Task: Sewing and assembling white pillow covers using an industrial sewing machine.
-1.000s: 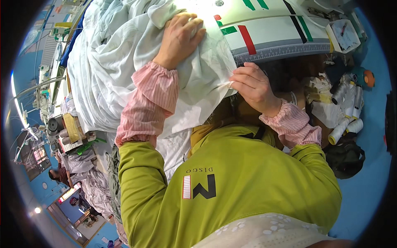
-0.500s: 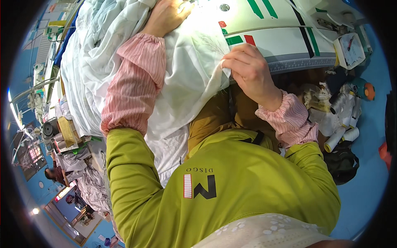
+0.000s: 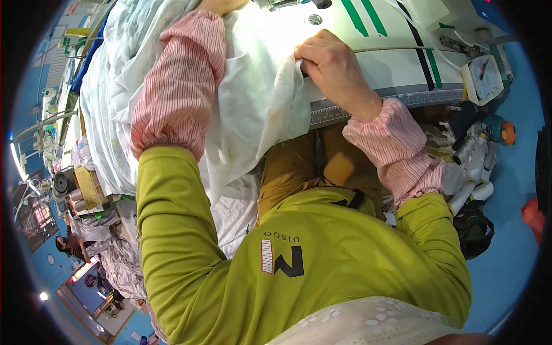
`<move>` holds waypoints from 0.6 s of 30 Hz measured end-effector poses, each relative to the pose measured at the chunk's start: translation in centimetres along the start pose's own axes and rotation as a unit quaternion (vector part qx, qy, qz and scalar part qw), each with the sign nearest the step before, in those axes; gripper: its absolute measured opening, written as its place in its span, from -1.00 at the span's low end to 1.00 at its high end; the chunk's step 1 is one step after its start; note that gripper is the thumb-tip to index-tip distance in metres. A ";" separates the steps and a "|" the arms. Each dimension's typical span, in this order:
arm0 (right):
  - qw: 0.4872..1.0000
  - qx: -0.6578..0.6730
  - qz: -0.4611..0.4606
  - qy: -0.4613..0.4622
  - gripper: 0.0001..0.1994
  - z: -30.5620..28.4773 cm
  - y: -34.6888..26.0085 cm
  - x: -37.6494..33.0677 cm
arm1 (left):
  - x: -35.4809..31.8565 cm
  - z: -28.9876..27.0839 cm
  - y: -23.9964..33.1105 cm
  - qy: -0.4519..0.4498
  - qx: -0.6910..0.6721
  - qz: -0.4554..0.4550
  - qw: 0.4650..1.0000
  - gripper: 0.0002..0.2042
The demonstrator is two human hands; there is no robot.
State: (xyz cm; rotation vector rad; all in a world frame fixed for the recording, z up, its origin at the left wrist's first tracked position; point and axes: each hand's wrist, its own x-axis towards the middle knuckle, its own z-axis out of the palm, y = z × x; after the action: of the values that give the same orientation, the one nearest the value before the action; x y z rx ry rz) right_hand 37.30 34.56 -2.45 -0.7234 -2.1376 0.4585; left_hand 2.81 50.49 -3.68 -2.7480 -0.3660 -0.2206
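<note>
White fabric (image 3: 247,109) spreads over the sewing table and hangs down in loose folds at its front edge. My right hand (image 3: 336,69) pinches the fabric's right edge between thumb and fingers, just above the ruler strip. At the top edge of the picture, my left hand (image 3: 221,5) rests on the fabric; its fingers are mostly cut off or lost in the glare. The sewing machine's metal parts (image 3: 282,3) show at the top, between and beyond my hands, under a bright lamp.
A grey ruler strip (image 3: 397,99) edges the white tabletop, which bears green and black tape (image 3: 422,49). At the right stands a small white box (image 3: 485,79); thread cones (image 3: 482,191) and a black bag (image 3: 474,233) lie below. Piled cloth (image 3: 123,259) and people are at far left.
Both hands have moved away from me, toward the machine. The right hand carries the fabric edge up and slightly left with it; the left hand now lies partly outside the picture.
</note>
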 end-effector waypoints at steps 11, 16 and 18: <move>0.999 -0.048 -0.023 0.011 -0.85 -1.3 -3.4 -4.4 | 7.2 -14.1 -1.3 0.374 -0.407 -0.692 0.464 -0.44; 0.999 -0.011 0.034 0.042 -0.83 -4.0 -8.5 -13.7 | 9.5 -17.1 17.6 0.175 -0.428 -0.561 0.686 -0.47; 0.995 0.076 0.066 0.017 -0.77 -3.2 -9.8 -17.3 | 5.4 -15.5 26.8 0.236 -0.372 -0.497 0.747 -0.64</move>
State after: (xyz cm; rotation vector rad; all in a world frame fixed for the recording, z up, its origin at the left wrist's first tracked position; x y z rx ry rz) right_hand 45.22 16.27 -5.33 -0.7817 -2.0059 0.6670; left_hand 13.85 21.76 2.94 -2.6447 -1.8949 -1.5831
